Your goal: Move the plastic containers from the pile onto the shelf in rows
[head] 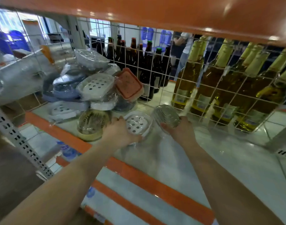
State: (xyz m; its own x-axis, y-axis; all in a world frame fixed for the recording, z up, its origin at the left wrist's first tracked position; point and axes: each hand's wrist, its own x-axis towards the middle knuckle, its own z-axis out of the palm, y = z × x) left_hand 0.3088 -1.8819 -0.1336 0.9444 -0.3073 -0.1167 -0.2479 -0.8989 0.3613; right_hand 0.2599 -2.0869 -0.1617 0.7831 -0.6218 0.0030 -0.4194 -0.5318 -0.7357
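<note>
A pile of plastic-wrapped containers (pixel 90 88) lies at the back left of the white shelf (pixel 220 159). On top of it are a white perforated dish (pixel 96 86) and an orange-lidded box (pixel 128 84). A clear oval container (pixel 92 124) stands at the shelf's front, left of my hands. My left hand (pixel 118 132) grips a white perforated container (pixel 137 125). My right hand (pixel 179 129) holds a clear ribbed oval container (pixel 167 115), tilted, just above the shelf.
A white wire grid (pixel 203 78) closes the shelf's back, with dark bottles (pixel 139 62) and yellow bottles (pixel 228 82) behind it. An orange shelf (pixel 171 12) hangs overhead, and an orange edge (pixel 155 181) runs along the front. A slotted upright (pixel 19 138) stands at the left.
</note>
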